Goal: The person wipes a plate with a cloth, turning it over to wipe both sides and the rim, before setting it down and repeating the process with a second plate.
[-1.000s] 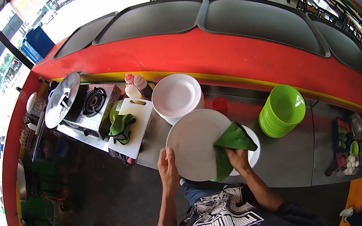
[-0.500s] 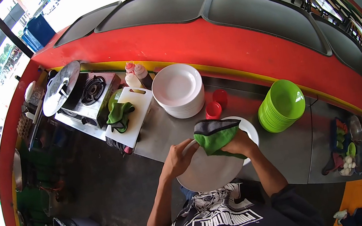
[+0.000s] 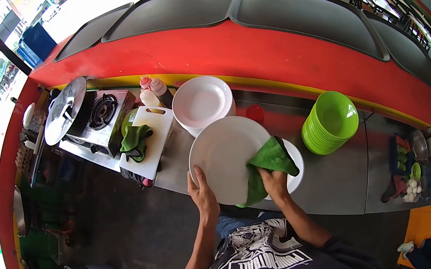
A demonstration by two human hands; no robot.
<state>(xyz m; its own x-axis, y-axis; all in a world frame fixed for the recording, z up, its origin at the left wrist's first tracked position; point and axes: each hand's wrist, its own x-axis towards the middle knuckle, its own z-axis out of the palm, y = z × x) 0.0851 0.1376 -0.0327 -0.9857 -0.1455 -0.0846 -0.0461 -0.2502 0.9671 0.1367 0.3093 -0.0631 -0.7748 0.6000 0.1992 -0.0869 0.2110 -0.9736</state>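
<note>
A white plate (image 3: pixel 225 156) is held up over the counter's front edge, its broad face toward me. My left hand (image 3: pixel 202 194) grips its lower left rim, with the fingers closed around the edge. On the right side, my right hand (image 3: pixel 275 184) is closed on a green cloth (image 3: pixel 272 156) with a dark border, which lies against the plate's right edge. Behind the cloth, another white plate (image 3: pixel 295 163) rests on the counter, partly hidden. A stack of white plates (image 3: pixel 203 102) stands just beyond the held plate and is partly covered by it.
Green bowls (image 3: pixel 330 123) are stacked to the right on the steel counter (image 3: pixel 330 180). A red cup (image 3: pixel 254 114) stands behind the held plate. To the left are a cutting board (image 3: pixel 156 139) with another green cloth (image 3: pixel 136 142), a gas stove (image 3: pixel 103 117) and sauce bottles (image 3: pixel 155 92).
The held plate has swung up from a low tilt to face me, now covering a red cup. My left hand shifted down its rim; the cloth moved to its right edge.
</note>
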